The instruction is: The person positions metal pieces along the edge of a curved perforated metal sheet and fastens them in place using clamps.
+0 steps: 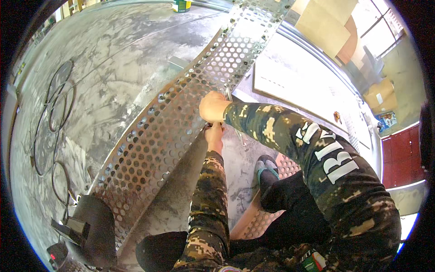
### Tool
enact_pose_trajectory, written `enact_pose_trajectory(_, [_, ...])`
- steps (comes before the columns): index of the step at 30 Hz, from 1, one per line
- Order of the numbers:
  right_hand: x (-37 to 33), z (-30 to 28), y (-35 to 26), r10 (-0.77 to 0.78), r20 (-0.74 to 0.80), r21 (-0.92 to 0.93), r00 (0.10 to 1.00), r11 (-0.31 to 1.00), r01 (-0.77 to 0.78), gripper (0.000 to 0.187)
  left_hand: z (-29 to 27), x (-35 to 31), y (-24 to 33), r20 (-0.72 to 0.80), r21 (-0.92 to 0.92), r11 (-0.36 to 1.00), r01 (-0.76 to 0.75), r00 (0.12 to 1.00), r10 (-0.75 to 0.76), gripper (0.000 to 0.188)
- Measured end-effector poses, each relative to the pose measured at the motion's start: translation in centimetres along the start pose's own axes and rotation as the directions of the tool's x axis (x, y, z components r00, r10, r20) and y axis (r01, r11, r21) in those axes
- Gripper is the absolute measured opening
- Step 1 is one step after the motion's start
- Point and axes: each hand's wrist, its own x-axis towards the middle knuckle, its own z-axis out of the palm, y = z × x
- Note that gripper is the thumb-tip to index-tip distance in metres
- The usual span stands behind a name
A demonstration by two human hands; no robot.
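Observation:
A long perforated metal cable tray runs from the lower left to the top of the view, with small dark fasteners along its sides. At its near edge, around the middle of its length, my right hand is closed in a fist. A thin metal piece shows just beside that fist, but what the fingers grip is hidden. Directly below, my left hand has its fingers closed against the same edge. Something small and dark sits at its fingertips, too small to name. The two hands are almost touching.
Looped black cable lies on the grey floor at left. A dark cylinder stands at lower left. Another perforated piece lies by my foot. White panels and cardboard are at right. A green tub stands far off.

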Motion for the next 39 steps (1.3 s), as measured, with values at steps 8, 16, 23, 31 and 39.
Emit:
enact_pose_trajectory(8, [-1.9,1.5,-2.3,-0.145,-0.268,-0.465,0.953,0.885,0.004,0.015,-2.6,1.5,-0.4,0.043,0.07,0.995,0.07,0.996,-0.073,0.047])
enact_pose_trajectory(16, [-0.5,-0.5,-1.2,-0.007,-0.112,-0.279,0.994,0.96,-0.024,0.019,-1.3,1.0,0.3,0.035,0.006,0.999,0.044,0.998,-0.044,0.03])
enact_pose_trajectory(23, [-2.8,2.3,-1.3,-0.084,-0.248,-0.447,0.965,0.894,-0.037,0.014,-0.9,0.0,0.1,0.039,0.165,0.986,0.026,0.999,-0.033,0.036])
enact_pose_trajectory(31, [-2.2,-1.5,-1.1,0.089,-0.215,0.067,0.973,0.995,-0.076,0.018,-1.6,1.0,0.2,0.052,0.05,0.999,-0.013,0.999,0.01,0.025])
enact_pose_trajectory(39, [-2.8,1.2,-1.8,-0.147,-0.184,-0.419,0.972,0.906,0.057,0.008,-2.1,1.2,-0.1,0.055,0.282,0.959,-0.019,0.998,0.003,0.038])
